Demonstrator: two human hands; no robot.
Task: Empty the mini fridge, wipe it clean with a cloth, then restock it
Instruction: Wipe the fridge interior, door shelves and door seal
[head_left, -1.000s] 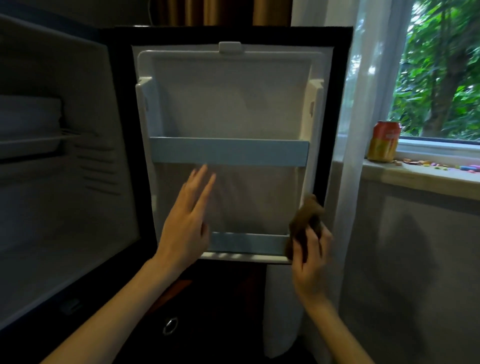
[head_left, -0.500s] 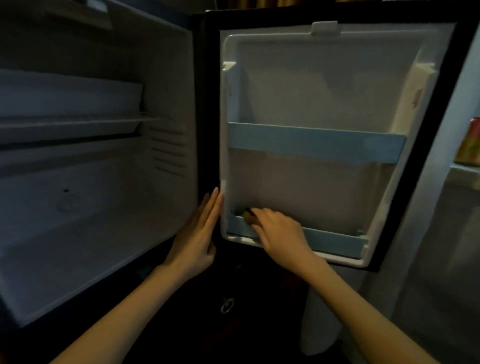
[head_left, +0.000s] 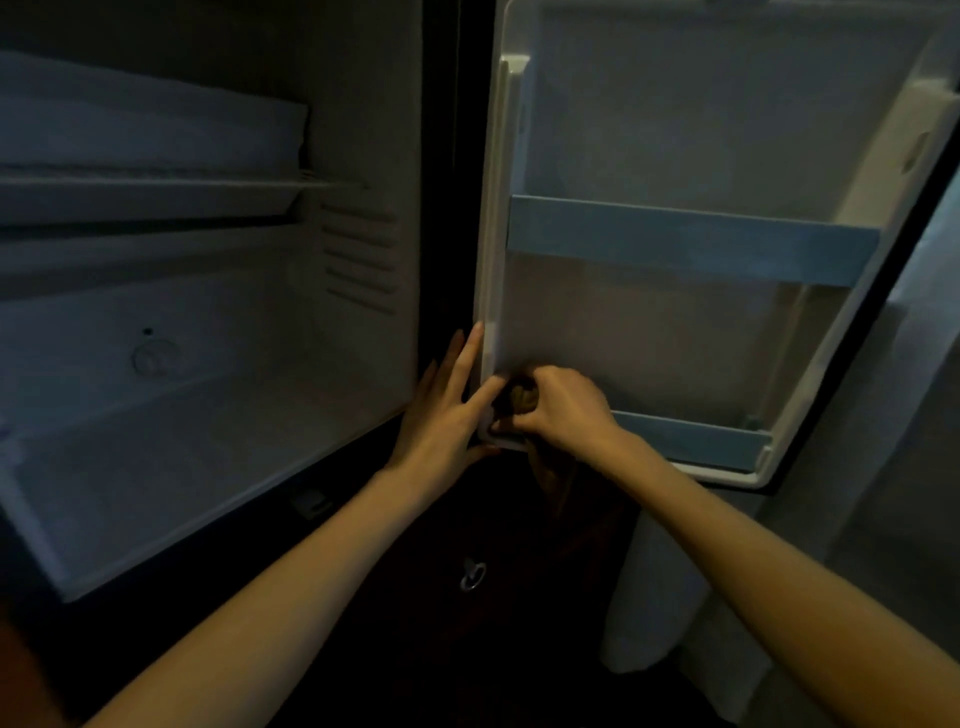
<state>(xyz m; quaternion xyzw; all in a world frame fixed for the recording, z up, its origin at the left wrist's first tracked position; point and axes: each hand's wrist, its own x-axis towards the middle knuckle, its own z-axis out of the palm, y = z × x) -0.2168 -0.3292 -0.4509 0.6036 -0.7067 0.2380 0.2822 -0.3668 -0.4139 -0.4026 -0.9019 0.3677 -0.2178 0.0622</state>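
The mini fridge (head_left: 363, 104) stands open, cavity on the left of view, its door (head_left: 701, 114) swung out to the right w/ the inner liner facing the camera. Person's right hand (head_left: 563, 408) is curled tight round a brown cloth (head_left: 522, 397), fingers & thumb closed on it, the wad pressed into the btm-left corner of the door liner, just above the left end of the lower door rail (head_left: 691, 439). Only a bit of the cloth shows, between knuckles & liner edge. Their left hand (head_left: 447, 415) is flat, fingers straight & together, lying along the hinge-side edge of the door. Its thumb reaches across to the door's btm corner & touches it right beside the right hand; it grips nothing. Brownish shape below the door edge, under the right wrist: too dark to tell if it's cloth hanging down. The upper door rail (head_left: 691, 241), pale blue, crosses the liner approx mid-height, well above both hands. Inside the cavity: a shelf (head_left: 156, 197) nr the top & vent slots (head_left: 358, 254) on the right wall. Below the fridge, a dark cabinet front w/ a metal ring pull (head_left: 472, 576). Light is dim throughout.
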